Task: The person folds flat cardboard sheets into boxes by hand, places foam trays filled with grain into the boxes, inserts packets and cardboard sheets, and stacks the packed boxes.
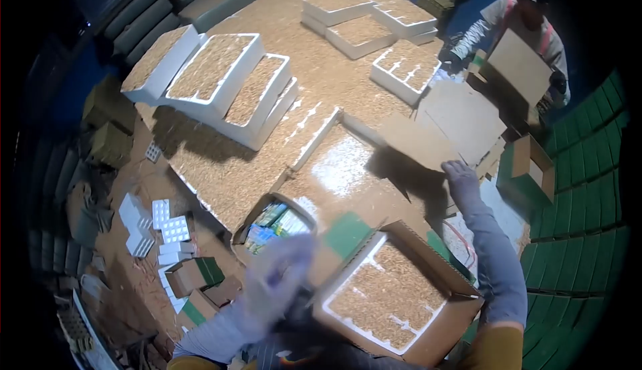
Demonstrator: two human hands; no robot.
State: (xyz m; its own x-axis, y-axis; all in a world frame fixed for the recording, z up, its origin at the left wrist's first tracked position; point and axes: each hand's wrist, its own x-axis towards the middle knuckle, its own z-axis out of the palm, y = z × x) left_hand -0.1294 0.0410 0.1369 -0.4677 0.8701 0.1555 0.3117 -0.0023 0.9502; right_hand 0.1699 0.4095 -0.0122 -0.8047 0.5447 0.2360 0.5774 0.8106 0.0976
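My right hand [461, 176] has its fingers closed on the edge of a cardboard flap [418, 141] beyond the open box. My left hand [284, 263] is smeared by motion near the box of colourful packets [277, 226]; its fingers cannot be made out. Between my arms, tilted, stands an open cardboard box [458, 306] with a white foam tray [384, 293] inside, filled with light brown grainy material.
Several filled foam trays [231, 75] rest on the grain-covered table [267, 29]. A co-worker [531, 29] handles a cardboard box [518, 69] at the upper right. Green boxes [575, 189] are stacked on the right. White moulded trays [137, 226] lie at lower left.
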